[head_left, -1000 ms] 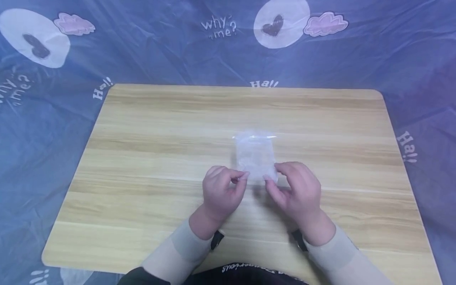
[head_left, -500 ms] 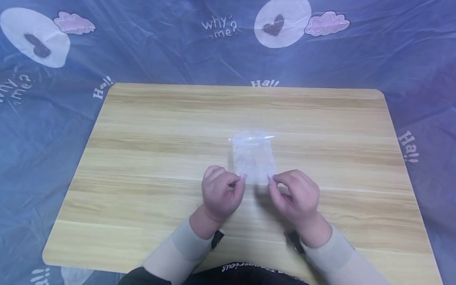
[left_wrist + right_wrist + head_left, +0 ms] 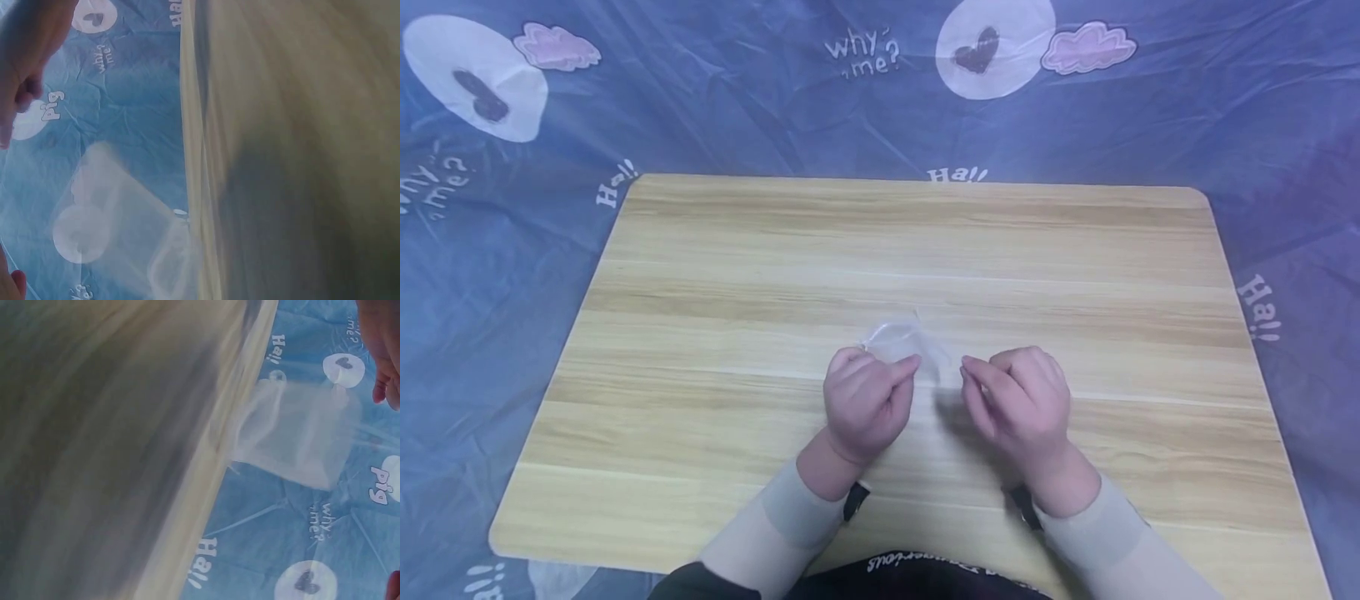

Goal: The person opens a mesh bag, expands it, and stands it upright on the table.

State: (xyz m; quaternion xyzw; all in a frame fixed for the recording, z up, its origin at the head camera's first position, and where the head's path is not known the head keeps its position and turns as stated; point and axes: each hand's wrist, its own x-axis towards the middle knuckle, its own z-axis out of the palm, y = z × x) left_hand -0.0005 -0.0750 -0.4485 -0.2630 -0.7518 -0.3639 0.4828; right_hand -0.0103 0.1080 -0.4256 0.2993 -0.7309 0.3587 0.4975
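Observation:
A small clear plastic bag (image 3: 898, 337) hangs loose and crumpled just beyond my left hand (image 3: 867, 400) in the head view. Both wrist views show a gap between the bag (image 3: 306, 431) and the fingers around it. My left hand has its fingers curled, with the index tip lying against the thumb and nothing between them. Across from it, my right hand (image 3: 1022, 404) is curled the same way, index and thumb tips together, holding nothing. In the left wrist view the bag (image 3: 134, 219) is blurred and see-through, in front of the cloth.
Underneath is a wood-grain table top (image 3: 737, 275) with rounded corners. Behind and around it spreads a blue printed cloth (image 3: 737, 92). A dark garment with white lettering (image 3: 910, 575) is at the near edge.
Earlier, both hands pinched the bag's near edge and it lay stretched flat. Now it has come away from the fingers, folded up and shifted left. The hands have hardly moved.

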